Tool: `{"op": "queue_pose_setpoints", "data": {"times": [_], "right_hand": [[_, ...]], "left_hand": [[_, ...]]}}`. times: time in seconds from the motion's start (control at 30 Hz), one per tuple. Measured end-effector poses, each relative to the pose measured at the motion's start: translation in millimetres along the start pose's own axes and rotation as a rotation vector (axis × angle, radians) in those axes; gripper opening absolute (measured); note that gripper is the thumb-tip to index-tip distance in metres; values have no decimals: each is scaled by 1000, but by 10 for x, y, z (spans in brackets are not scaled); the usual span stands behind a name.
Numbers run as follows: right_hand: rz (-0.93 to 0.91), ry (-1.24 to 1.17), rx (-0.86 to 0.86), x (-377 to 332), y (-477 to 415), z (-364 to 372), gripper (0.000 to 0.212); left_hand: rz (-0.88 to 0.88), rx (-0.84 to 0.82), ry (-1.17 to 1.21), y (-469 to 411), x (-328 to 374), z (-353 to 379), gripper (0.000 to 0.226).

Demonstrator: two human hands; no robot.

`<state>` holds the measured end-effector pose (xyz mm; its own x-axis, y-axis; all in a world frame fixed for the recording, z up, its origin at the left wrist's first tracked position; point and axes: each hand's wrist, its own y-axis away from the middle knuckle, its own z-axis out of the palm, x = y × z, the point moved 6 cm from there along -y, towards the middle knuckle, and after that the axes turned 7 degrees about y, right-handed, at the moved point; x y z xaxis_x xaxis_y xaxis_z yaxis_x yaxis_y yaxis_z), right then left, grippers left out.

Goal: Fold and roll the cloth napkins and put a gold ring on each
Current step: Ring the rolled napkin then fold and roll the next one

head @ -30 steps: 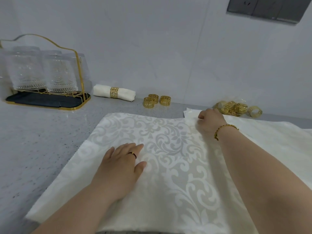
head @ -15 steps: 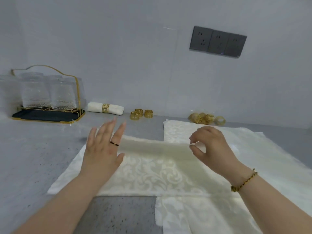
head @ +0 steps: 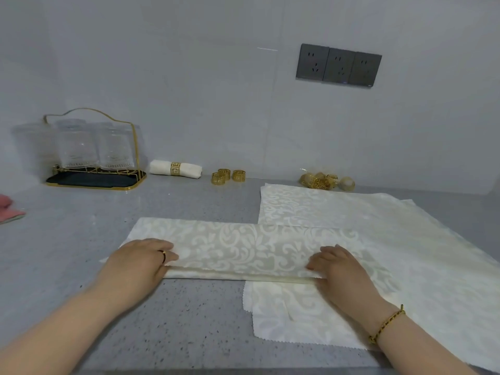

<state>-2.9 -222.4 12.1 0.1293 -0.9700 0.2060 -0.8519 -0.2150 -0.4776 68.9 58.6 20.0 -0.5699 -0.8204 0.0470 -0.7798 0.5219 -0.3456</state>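
Observation:
A cream damask napkin (head: 243, 247) lies on the grey counter, folded in half into a long strip. My left hand (head: 140, 262) presses flat on its left end, fingers pointing right. At the right end, my right hand (head: 341, 269) pinches the near edge with bent fingers; its thumb is hidden. The strip overlaps more unfolded napkins (head: 405, 239) spread out to the right. By the wall lie a rolled napkin with a gold ring (head: 176, 168), three loose gold rings (head: 228, 176) and a heap of gold rings (head: 322, 181).
A gold wire rack (head: 94, 180) holding glasses stands at the back left on a dark tray. A pink cloth (head: 8, 209) shows at the left edge. Dark wall sockets (head: 338, 66) sit above the counter.
My right hand has pulled the napkin's far edge toward me and laid it on the near edge, folding it in half. My left hand lifted, then came down on the left end.

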Motion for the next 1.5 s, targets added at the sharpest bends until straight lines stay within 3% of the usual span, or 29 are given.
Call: {"op": "queue_pose_setpoints", "data": {"times": [0.17, 0.3, 0.4, 0.57, 0.63, 0.7, 0.77, 0.83, 0.93, 1.03, 1.17, 1.5], "right_hand": [[19, 80, -126, 74, 53, 65, 33], [32, 118, -130, 175, 17, 94, 58], [17, 172, -152, 193, -20, 114, 60], [53, 164, -186, 284, -19, 138, 51], [72, 70, -277, 281, -20, 146, 43], [35, 74, -379, 253, -27, 100, 52], [23, 0, -630, 268, 4, 74, 51], [118, -198, -745, 282, -37, -46, 52], [212, -484, -598, 70, -369, -193, 43], [165, -483, -438, -418, -856, -53, 44], [176, -374, -459, -942, -1223, 439, 47], [264, -260, -593, -888, -1083, 791, 59]], "left_hand": [[-61, -127, 85, 74, -47, 125, 38], [-158, -196, 206, 40, -107, 103, 39], [-199, -199, 356, -103, -130, 58, 43], [-173, -237, 309, -584, -1, 209, 53], [-186, -285, 289, -722, 51, 331, 56], [-205, -329, 286, -794, 56, 445, 57], [-225, -383, 277, -822, 37, 546, 57], [-237, -425, 251, -828, 21, 623, 58], [-233, -442, 205, -798, 44, 688, 56], [-237, -412, 187, -767, 57, 693, 55], [-238, -392, 185, -771, 45, 711, 53], [-298, -418, 171, -800, -159, 702, 55]]}}
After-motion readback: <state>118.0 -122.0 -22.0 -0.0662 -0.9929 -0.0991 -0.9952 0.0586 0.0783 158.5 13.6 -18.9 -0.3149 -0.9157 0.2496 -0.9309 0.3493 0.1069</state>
